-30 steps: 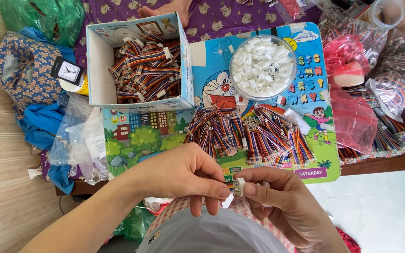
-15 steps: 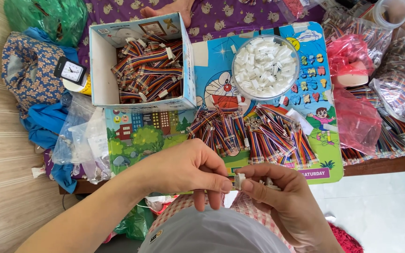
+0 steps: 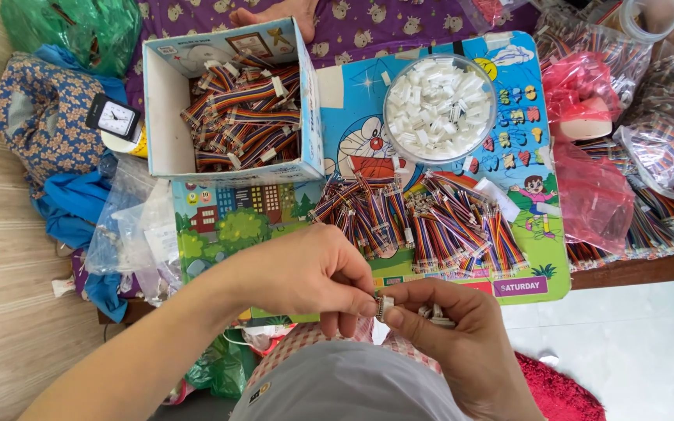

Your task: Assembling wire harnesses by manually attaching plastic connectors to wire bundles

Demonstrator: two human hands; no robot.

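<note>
My left hand and my right hand meet low in the head view, just in front of the table edge. Between their fingertips they pinch a small white connector on a short multicoloured ribbon cable; most of the cable is hidden by the fingers. My right hand also has some white pieces tucked under its fingers. A pile of striped ribbon cables lies on the cartoon mat right beyond the hands. A clear round bowl of white connectors stands behind the pile.
A white cardboard box with more ribbon cables stands at the back left. Red and clear plastic bags of cables crowd the right side. A small clock, patterned cloth and clear bags lie at the left. Another person's foot shows at the top.
Both hands have stayed together at the same spot, fingers shifting slightly around the connector. The view has drifted a little; nothing on the table has moved.
</note>
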